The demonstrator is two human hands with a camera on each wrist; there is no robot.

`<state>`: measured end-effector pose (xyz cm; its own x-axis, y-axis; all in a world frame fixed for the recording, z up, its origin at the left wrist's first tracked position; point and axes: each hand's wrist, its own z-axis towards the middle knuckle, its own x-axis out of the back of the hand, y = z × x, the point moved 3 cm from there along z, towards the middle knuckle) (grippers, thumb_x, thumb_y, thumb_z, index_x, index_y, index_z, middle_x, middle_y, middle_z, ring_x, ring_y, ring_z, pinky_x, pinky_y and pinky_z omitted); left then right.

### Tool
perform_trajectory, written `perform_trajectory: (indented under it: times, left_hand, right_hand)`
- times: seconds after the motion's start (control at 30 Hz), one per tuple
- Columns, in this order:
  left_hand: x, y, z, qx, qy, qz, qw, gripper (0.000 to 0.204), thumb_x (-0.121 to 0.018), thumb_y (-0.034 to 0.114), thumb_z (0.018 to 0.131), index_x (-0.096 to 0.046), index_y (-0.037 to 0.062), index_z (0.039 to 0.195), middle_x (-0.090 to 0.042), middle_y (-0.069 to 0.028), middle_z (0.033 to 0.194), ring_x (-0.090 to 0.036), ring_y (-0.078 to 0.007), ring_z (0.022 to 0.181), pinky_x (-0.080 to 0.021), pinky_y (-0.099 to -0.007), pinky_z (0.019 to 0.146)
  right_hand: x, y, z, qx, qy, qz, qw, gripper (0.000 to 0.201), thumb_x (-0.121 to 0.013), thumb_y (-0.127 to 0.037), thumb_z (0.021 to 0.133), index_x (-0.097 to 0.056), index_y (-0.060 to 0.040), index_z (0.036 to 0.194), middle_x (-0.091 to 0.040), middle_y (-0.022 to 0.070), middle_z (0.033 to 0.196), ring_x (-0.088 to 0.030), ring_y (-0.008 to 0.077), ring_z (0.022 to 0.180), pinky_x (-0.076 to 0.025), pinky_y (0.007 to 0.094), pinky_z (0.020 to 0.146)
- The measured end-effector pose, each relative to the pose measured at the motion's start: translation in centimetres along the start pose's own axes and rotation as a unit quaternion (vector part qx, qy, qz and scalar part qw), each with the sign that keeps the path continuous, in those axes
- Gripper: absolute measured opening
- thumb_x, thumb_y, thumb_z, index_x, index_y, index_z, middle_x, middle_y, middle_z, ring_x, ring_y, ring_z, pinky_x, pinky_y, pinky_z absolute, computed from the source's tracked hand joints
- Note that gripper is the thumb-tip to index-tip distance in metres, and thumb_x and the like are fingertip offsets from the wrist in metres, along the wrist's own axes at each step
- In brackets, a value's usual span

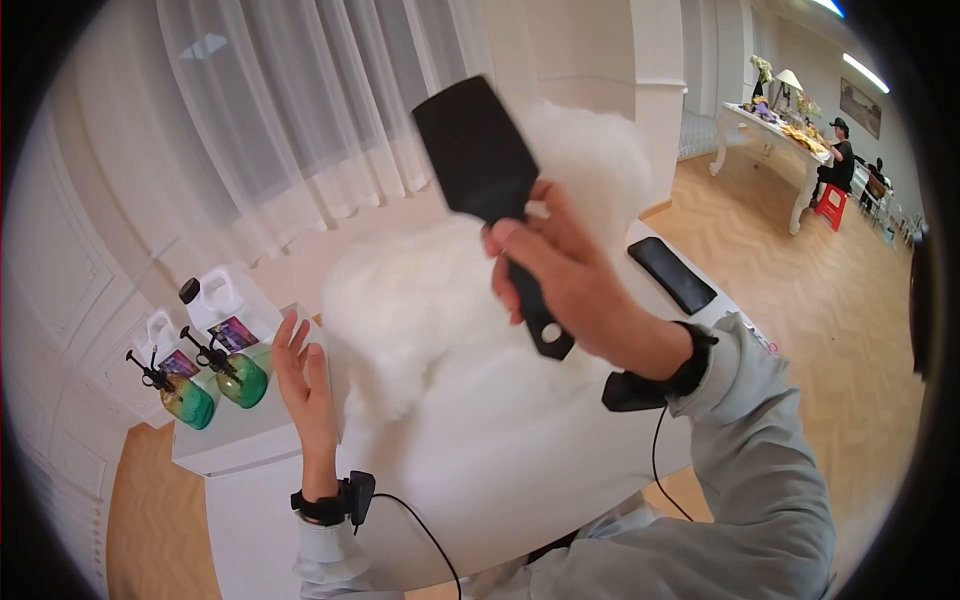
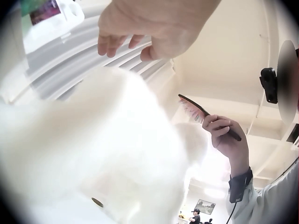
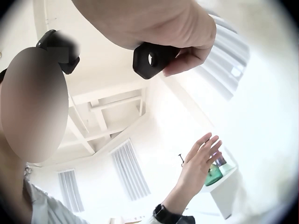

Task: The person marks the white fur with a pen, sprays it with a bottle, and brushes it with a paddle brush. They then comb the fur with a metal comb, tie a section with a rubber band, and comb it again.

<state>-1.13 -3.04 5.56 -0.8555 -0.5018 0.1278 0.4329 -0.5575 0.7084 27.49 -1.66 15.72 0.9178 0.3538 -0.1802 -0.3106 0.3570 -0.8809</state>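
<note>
My right hand (image 1: 570, 270) grips the handle of a black paddle brush (image 1: 478, 150), raised above a heap of white fluffy material (image 1: 420, 300). In the left wrist view, pinkish bristles (image 2: 190, 110) show on one face of the brush, and the right hand (image 2: 229, 140) is curled round its handle. The left hand (image 1: 305, 385) is raised at the left edge of the fluff, holding nothing, its fingers loosely extended. The handle's end with its hole (image 3: 148, 60) shows below the right palm in the right wrist view.
Two green spray bottles (image 1: 241, 380) and white jugs (image 1: 222, 300) stand on a white box (image 1: 225, 455) at the left. A black case (image 1: 672, 275) lies on the table's right side. Across the room a person (image 1: 840, 155) sits by a laden white table (image 1: 735, 112). White curtains hang behind.
</note>
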Motion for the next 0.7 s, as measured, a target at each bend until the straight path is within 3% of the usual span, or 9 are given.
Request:
perform_trajectory:
  times: [0.2, 0.3, 0.37, 0.4, 0.43, 0.5, 0.53, 0.6, 0.7]
  left_hand:
    - [0.6, -0.8, -0.5, 0.010, -0.017, 0.037, 0.999, 0.046, -0.049, 0.014, 0.098, -0.039, 0.0008, 0.141, -0.041, -0.0131, 0.144, -0.046, -0.0269, 0.129, -0.036, -0.0388, 0.105]
    - [1.4, -3.8, -1.0, 0.019, -0.026, -0.003, 0.999, 0.051, -0.055, 0.016, 0.095, -0.038, 0.0016, 0.141, -0.041, -0.0134, 0.144, -0.045, -0.0273, 0.129, -0.036, -0.0382, 0.105]
    - [1.6, -4.3, -1.5, -0.077, -0.041, 0.015, 0.996, 0.058, -0.063, 0.018, 0.091, -0.039, 0.0012, 0.141, -0.044, -0.0136, 0.141, -0.046, -0.0263, 0.127, -0.036, -0.0371, 0.105]
    - [2.0, -4.5, -1.5, -0.078, -0.042, 0.016, 0.996, 0.058, -0.063, 0.018, 0.091, -0.039, 0.0012, 0.141, -0.044, -0.0136, 0.141, -0.046, -0.0263, 0.127, -0.036, -0.0371, 0.105]
    - [2.4, -5.1, -1.5, -0.018, -0.067, 0.011, 0.998, 0.060, -0.065, 0.019, 0.089, -0.039, 0.0011, 0.140, -0.044, -0.0137, 0.140, -0.046, -0.0259, 0.127, -0.036, -0.0371, 0.105]
    - [2.2, -4.7, -1.3, 0.104, -0.115, -0.002, 0.988, 0.063, -0.069, 0.020, 0.086, -0.040, 0.0010, 0.140, -0.046, -0.0140, 0.138, -0.046, -0.0251, 0.126, -0.037, -0.0372, 0.105]
    - [1.9, -2.9, -1.1, 0.077, -0.115, 0.005, 0.990, 0.054, -0.063, 0.016, 0.090, -0.042, -0.0002, 0.137, -0.047, -0.0138, 0.136, -0.046, -0.0229, 0.124, -0.037, -0.0379, 0.106]
    - [1.0, -1.8, -0.5, 0.024, -0.051, 0.050, 0.997, 0.046, -0.053, 0.011, 0.096, -0.042, 0.0021, 0.139, -0.044, -0.0130, 0.142, -0.044, -0.0242, 0.129, -0.036, -0.0394, 0.107]
    - [0.3, -0.6, -0.4, 0.013, -0.052, 0.079, 0.995, 0.046, -0.051, 0.014, 0.098, -0.041, 0.0066, 0.142, -0.041, -0.0114, 0.148, -0.040, -0.0261, 0.135, -0.034, -0.0407, 0.108]
  right_hand:
    - [-5.4, 4.5, -0.7, -0.176, -0.144, 0.079, 0.971, 0.020, -0.049, -0.011, 0.098, -0.035, -0.0019, 0.109, -0.057, 0.0102, 0.093, -0.057, 0.0151, 0.056, -0.048, 0.0291, 0.047]
    - [-8.1, 5.5, -1.1, -0.267, -0.282, 0.135, 0.912, 0.028, -0.051, -0.016, 0.098, -0.039, -0.0007, 0.119, -0.059, 0.0089, 0.092, -0.056, 0.0139, 0.057, -0.048, 0.0277, 0.050]
    - [-8.6, 5.1, -1.5, -0.284, -0.329, 0.136, 0.890, 0.029, -0.051, -0.015, 0.098, -0.040, -0.0008, 0.121, -0.059, 0.0088, 0.091, -0.056, 0.0135, 0.057, -0.048, 0.0273, 0.051]
    - [-9.0, 4.6, -1.9, -0.302, -0.375, 0.134, 0.866, 0.029, -0.051, -0.015, 0.098, -0.041, -0.0008, 0.122, -0.059, 0.0087, 0.091, -0.056, 0.0131, 0.057, -0.047, 0.0269, 0.051]
    - [-8.9, 4.1, -2.1, -0.301, -0.376, 0.135, 0.866, 0.029, -0.051, -0.015, 0.098, -0.041, -0.0008, 0.122, -0.059, 0.0087, 0.091, -0.056, 0.0131, 0.057, -0.047, 0.0269, 0.051]
    - [-7.8, 2.3, -2.5, -0.189, -0.363, 0.095, 0.907, 0.025, -0.050, -0.013, 0.099, -0.042, -0.0016, 0.119, -0.059, 0.0079, 0.090, -0.056, 0.0125, 0.057, -0.046, 0.0265, 0.051]
    - [-6.9, 1.2, -2.6, -0.163, -0.331, 0.090, 0.925, 0.021, -0.049, -0.009, 0.099, -0.041, -0.0027, 0.117, -0.055, 0.0084, 0.096, -0.057, 0.0124, 0.057, -0.046, 0.0255, 0.050]
    - [-4.4, 0.0, -2.4, 0.005, -0.245, -0.014, 0.970, 0.023, -0.047, -0.001, 0.097, -0.038, -0.0037, 0.118, -0.043, 0.0093, 0.106, -0.058, 0.0117, 0.056, -0.046, 0.0248, 0.049]
    - [-0.8, -3.1, -2.1, 0.097, -0.075, -0.068, 0.990, 0.032, -0.049, -0.006, 0.098, -0.031, -0.0028, 0.124, -0.058, 0.0097, 0.093, -0.053, 0.0087, 0.054, -0.043, 0.0227, 0.047]
